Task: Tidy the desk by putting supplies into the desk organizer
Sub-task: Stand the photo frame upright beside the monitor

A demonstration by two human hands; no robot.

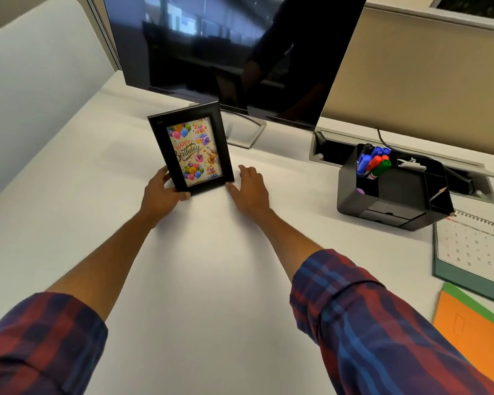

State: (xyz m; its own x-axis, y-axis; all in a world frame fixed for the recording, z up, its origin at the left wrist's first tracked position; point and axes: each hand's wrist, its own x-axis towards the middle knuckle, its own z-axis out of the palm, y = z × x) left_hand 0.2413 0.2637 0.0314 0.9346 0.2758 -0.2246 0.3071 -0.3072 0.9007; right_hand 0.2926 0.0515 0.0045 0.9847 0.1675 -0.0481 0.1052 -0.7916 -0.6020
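Observation:
A black picture frame [191, 148] with a "Happy Birthday" card stands upright on the white desk [200, 280] in front of the monitor. My left hand [161, 192] grips its lower left corner. My right hand [250, 189] lies flat on the desk at the frame's lower right corner, thumb touching the frame's edge, fingers apart. The black desk organizer [394, 189] sits to the right, with several markers [372, 162] in its back left compartment, a pencil [439, 193] leaning in the right slot and binder clips [411, 164] at the back.
A large dark monitor [234, 52] on a silver stand [247, 132] fills the back. A cable tray [325, 149] lies behind the organizer. A desk calendar [474, 249] and orange and green folders [474, 329] lie at the right edge. Partition walls enclose the desk.

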